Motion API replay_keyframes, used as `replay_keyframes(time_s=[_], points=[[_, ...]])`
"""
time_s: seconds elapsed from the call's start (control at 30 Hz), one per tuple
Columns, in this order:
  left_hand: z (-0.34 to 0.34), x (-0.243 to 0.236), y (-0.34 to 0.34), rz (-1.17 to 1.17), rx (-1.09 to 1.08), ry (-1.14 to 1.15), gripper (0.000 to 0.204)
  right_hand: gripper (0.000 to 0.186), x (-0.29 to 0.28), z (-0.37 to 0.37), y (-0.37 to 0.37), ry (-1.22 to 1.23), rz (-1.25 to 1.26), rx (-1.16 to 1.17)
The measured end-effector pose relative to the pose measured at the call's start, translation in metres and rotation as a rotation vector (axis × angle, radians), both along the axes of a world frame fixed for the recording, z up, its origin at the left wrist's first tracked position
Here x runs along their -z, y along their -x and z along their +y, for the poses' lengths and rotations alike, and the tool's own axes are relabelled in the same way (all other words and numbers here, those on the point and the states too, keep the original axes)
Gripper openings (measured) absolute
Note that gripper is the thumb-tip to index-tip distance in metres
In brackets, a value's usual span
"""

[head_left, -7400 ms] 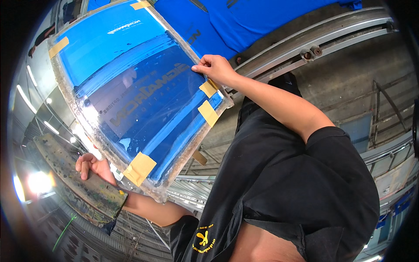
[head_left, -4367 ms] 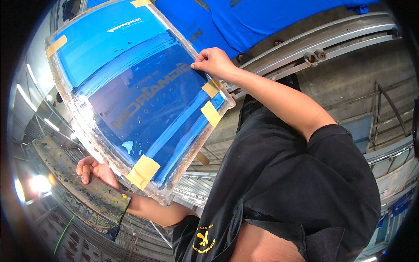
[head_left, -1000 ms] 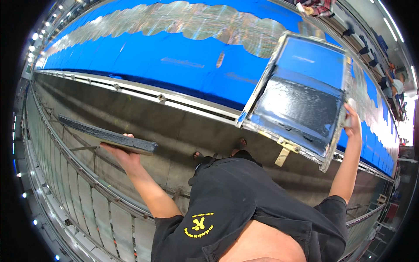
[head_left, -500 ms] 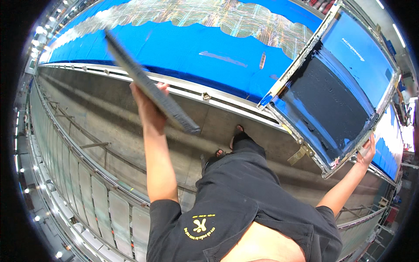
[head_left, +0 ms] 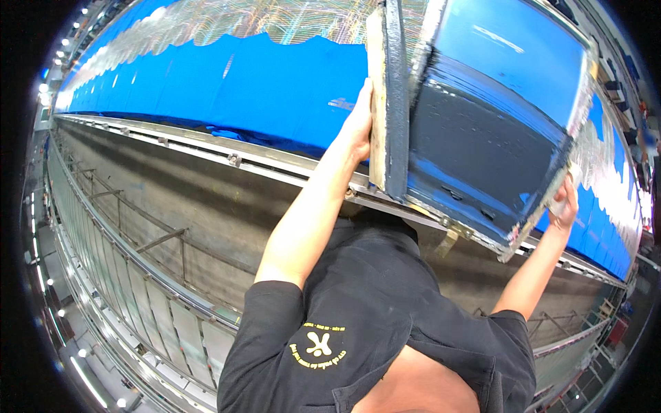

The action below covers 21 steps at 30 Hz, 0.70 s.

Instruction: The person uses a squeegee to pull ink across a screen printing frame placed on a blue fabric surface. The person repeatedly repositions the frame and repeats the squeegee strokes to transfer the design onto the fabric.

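My left hand (head_left: 361, 127) is closed around a long squeegee (head_left: 395, 103) with a pale wooden side and a dark, ink-coated face. It stands nearly upright in the picture, along the left side of a printing screen (head_left: 593, 63), overlapping its edge; whether they touch I cannot tell. My right hand (head_left: 565, 203) grips the screen's lower right edge. Dark ink (head_left: 485, 144) covers much of the mesh, streaked with blue, and a pale printed design shows in the blue upper part. The screen looks tilted over the table; its top is cut off.
Blue fabric pieces (head_left: 289, 89) with small marks lie in a row along a long table, beside a shiny, wavy-edged strip (head_left: 255, 24). A metal rail (head_left: 234, 160) with knobs edges the table. Behind the grey walkway (head_left: 213, 186), a rack of pale panels (head_left: 158, 320) curves along the left.
My left hand has carried the squeegee rightward, from over the rail to the screen's left side, turning it from slanted to nearly upright. The screen and my right hand have shifted slightly left and up.
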State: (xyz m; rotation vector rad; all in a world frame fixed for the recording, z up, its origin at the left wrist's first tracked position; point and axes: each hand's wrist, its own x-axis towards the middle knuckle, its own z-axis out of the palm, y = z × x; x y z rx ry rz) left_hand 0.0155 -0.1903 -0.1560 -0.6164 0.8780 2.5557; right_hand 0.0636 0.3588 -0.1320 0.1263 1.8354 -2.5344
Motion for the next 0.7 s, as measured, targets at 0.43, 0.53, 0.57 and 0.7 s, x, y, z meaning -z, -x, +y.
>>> replay_keyframes(time_s=[0.43, 0.53, 0.57, 0.7], points=[[0.018, 0.007, 0.027, -0.121, -0.077, -0.137, 0.064, 0.028, -0.01, -0.066, 0.054, -0.497, -0.341, 0.509], [0.017, 0.02, 0.027, -0.155, -0.006, -0.153, 0.072, 0.028, -0.003, -0.078, 0.057, -0.665, -0.424, 0.711], [0.02, 0.022, 0.028, -0.149, 0.02, -0.138, 0.073, 0.027, -0.007, -0.076, 0.056, -0.702, -0.383, 0.72], [0.043, 0.024, 0.013, -0.26, 0.166, -0.095, 0.08, 0.026, -0.015, -0.036, 0.026, -0.818, -0.338, 0.743]])
